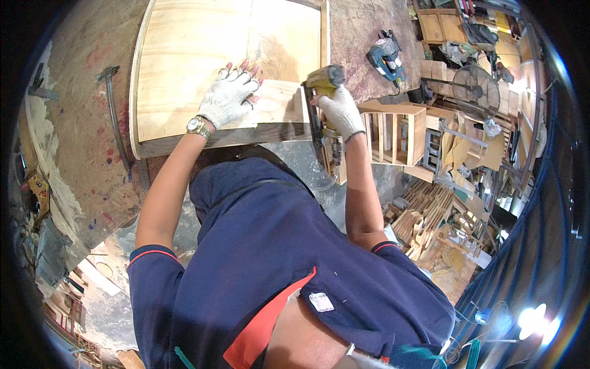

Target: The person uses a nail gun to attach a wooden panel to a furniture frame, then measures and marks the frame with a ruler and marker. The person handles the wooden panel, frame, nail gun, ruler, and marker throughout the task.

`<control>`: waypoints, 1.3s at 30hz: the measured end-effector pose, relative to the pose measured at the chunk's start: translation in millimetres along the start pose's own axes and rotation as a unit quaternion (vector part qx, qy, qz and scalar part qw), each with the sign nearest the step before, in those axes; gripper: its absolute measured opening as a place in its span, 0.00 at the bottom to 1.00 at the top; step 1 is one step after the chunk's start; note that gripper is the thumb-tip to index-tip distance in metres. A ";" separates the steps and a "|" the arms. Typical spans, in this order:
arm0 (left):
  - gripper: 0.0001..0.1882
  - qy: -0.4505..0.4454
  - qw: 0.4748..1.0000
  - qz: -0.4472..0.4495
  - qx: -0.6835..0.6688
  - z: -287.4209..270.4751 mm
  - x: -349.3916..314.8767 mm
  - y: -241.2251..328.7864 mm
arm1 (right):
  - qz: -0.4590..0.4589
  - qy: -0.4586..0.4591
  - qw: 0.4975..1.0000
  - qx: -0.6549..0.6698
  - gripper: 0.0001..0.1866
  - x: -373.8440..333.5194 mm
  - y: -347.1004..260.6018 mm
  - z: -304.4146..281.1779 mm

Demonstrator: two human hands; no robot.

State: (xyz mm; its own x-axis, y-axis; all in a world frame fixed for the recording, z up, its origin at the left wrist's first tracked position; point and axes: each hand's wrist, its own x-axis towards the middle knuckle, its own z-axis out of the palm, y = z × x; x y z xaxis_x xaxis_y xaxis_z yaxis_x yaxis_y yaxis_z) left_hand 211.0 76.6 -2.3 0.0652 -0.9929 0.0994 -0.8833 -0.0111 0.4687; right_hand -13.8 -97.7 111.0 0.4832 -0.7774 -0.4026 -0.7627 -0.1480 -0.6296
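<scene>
A large shallow wooden panel box [178, 74] with raised edge strips lies on the workbench in front of me. My left hand [228, 98], in a white glove with bare fingertips, rests flat on its board, fingers spread. At the panel's near right corner, my right hand [340, 112], gloved the same way, is wrapped round the handle of a yellow and black nail gun [322, 80]. The gun's long magazine side lies along the panel's right edge; its nose is hard to make out. An air hose fitting [336, 150] hangs below the grip.
On the stained workbench [92, 178] a curved metal bar [112, 114] lies left of the panel, and a blue-green power tool [387, 60] lies to its right. Beyond stand a wooden frame cabinet [396, 135], a fan [475, 92] and stacked wood strips [421, 215].
</scene>
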 end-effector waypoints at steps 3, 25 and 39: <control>0.25 0.008 1.000 -0.003 0.004 0.5 -1.2 -1.7 | 0.046 -0.027 0.997 -0.064 0.26 3.9 -29.7 5.8; 0.48 0.374 0.503 -0.126 -0.769 0.2 4.6 -45.8 | -0.168 -0.111 0.968 -0.148 0.26 4.2 -105.4 97.0; 0.39 0.421 0.440 -0.166 -0.776 -2.1 -24.4 -41.6 | -0.186 -0.182 0.965 -0.012 0.34 -17.0 -119.3 108.9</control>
State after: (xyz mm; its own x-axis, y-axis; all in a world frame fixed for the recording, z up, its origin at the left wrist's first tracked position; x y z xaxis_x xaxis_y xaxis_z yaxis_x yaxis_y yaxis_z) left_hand 247.1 101.6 -22.3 0.7968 -0.5639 -0.2173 0.5771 0.6033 0.5504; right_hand 115.9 -0.2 120.6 0.8411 -0.4017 -0.3623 -0.5156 -0.3929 -0.7614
